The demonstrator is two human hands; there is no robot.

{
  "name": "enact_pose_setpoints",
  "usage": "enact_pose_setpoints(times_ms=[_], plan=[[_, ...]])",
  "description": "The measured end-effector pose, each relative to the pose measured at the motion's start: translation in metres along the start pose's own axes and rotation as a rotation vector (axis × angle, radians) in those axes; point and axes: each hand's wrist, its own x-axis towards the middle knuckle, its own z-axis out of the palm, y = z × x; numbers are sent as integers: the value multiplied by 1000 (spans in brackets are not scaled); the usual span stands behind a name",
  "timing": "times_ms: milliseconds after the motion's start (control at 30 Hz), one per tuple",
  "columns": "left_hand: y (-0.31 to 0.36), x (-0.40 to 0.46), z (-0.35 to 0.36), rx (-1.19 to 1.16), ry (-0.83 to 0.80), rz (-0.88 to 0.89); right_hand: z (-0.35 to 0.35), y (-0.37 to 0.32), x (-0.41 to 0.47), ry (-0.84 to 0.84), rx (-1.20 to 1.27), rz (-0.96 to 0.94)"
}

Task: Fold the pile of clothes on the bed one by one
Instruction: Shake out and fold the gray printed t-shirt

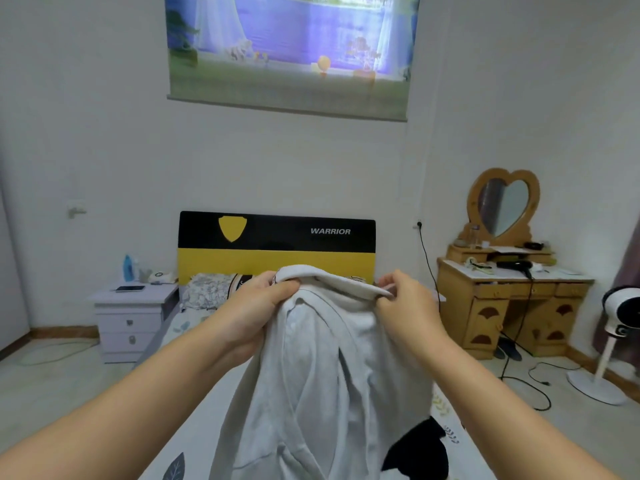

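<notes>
I hold a light grey garment (322, 382) up in front of me over the bed (194, 427). My left hand (259, 306) grips its top edge on the left, and my right hand (403, 299) pinches the same edge on the right. The cloth hangs down in folds and hides most of the bed behind it. A black piece of clothing (419, 452) lies on the sheet at the lower right, partly behind the grey garment.
A black and yellow headboard (277, 247) stands at the far end, with a patterned pillow (204, 289) below it. A white nightstand (133, 320) is on the left. A wooden dressing table (509, 306), a white fan (616, 327) and floor cables (533, 386) are on the right.
</notes>
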Motion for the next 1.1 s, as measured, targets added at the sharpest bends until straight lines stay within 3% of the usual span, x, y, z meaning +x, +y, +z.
enact_pose_setpoints(times_ms=[100, 200, 300, 400, 500, 600, 800, 933, 1100], plan=[[1, 1, 1, -72, 33, -5, 14, -14, -23, -39, 134, -204], [2, 2, 4, -181, 55, -7, 27, -20, -47, -86, 38, -411], [4, 2, 6, -296, 40, -12, 39, -11, -46, -140, -132, -299], [6, -1, 4, -327, 27, -10, 39, -8, -35, -94, -138, -205], [0, 0, -1, -100, 106, 9, 26, -10, -24, -27, 112, -105], [-13, 2, -3, 141, 122, 13, 11, -27, -14, 36, 279, -127], [-28, -2, 19, 594, 57, 245, 7, -57, -6, -117, 169, -279], [-22, 6, 18, 1000, 214, 391, 4, -53, 0, -157, 107, -312], [-12, 17, 12, 1041, 331, 526, 4, -36, -6, -227, 103, -317]])
